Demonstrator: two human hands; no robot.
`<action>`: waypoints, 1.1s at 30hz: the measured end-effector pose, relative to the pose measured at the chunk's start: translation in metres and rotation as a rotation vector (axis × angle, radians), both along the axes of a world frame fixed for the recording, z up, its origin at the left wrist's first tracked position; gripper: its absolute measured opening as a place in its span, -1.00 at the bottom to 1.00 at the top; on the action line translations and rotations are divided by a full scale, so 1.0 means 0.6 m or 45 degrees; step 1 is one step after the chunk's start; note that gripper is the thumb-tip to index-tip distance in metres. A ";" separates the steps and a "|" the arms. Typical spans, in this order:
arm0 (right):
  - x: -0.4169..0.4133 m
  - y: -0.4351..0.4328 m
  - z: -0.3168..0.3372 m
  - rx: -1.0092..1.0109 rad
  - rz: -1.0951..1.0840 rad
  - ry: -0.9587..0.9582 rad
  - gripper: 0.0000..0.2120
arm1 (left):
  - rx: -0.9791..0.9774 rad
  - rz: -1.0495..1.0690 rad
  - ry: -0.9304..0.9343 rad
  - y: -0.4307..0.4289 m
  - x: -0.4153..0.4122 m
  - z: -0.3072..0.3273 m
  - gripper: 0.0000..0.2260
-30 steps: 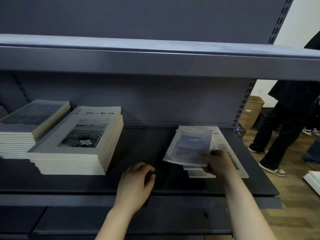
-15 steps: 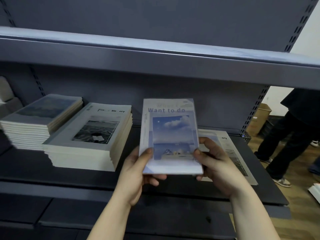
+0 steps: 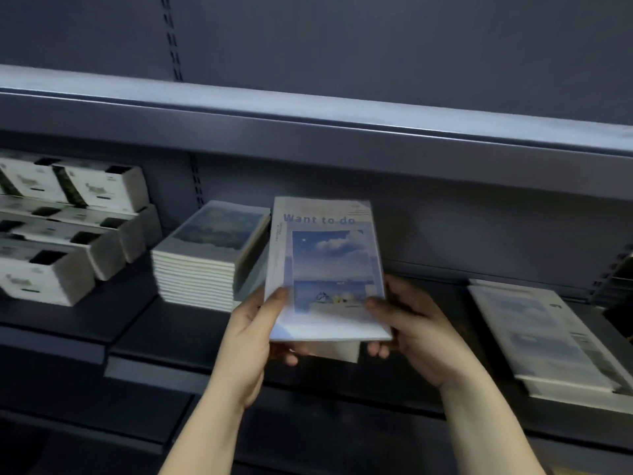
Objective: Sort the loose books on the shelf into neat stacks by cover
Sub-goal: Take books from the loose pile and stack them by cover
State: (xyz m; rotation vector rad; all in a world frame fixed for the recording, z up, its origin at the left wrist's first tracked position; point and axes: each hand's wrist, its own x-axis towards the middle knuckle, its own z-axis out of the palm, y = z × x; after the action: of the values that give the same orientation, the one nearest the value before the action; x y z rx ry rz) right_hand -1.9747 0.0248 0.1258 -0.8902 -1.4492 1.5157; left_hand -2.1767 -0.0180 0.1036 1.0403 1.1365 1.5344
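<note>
While both hands gripped the "Want to do" book (image 3: 325,269), it sat in mid-air above the shelf (image 3: 164,341), cover up, tilted toward the camera, not yet on any stack. Grip: left hand (image 3: 251,341) had its thumb on the cover's lower left corner with fingers curled under; right hand (image 3: 414,332) mirrored that on the lower right. A pale edge showed beneath the book, possibly a second copy, couldn't confirm.

Status, my read: partway.
- Done: one neat stack of landscape-cover books (image 3: 212,255) just left of the held book, squared up.
- Left: a loose pile of books (image 3: 544,337) at the right end of the shelf, skewed and overlapping, top one with a bluish sky cover, blurred.
- No "Want to do" stack was visible, so that one probably had to be started.

White cartons (image 3: 68,231) were stacked at the far left on the neighbouring shelf section. They didn't look like part of the job.
</note>
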 end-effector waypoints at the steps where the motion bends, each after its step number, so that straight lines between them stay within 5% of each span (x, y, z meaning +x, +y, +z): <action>1: -0.030 0.005 0.003 0.015 -0.015 0.011 -0.75 | 0.008 0.042 0.086 0.005 -0.034 -0.006 -0.71; 4: -0.111 0.028 0.013 0.041 -0.111 -0.032 -0.80 | 0.078 0.291 0.476 0.013 -0.130 -0.033 -0.52; 8: -0.215 0.067 0.020 -0.019 -0.254 -0.069 -0.81 | 0.142 0.489 1.496 0.025 -0.253 -0.095 -0.63; 10: -0.260 0.083 0.021 -0.087 -0.300 -0.051 -0.85 | 0.159 0.416 1.672 0.037 -0.291 -0.124 -0.68; 16: -0.362 0.136 0.012 -0.206 -0.337 -0.041 -0.91 | 0.199 0.390 1.807 0.061 -0.342 -0.173 -0.77; 25: -0.388 0.170 0.017 0.120 -0.508 -0.666 -0.81 | 0.236 0.387 1.835 0.082 -0.352 -0.190 -0.79; 33: -0.395 0.176 -0.009 0.292 -0.592 -0.880 -0.64 | 0.239 0.397 1.837 0.087 -0.355 -0.196 -0.75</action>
State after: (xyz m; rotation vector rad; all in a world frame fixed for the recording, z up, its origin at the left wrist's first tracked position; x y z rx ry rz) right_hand -2.2117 0.1305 0.1205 -1.5666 -1.6795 0.6988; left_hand -2.3895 0.0341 -0.0137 2.3156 2.1713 0.9546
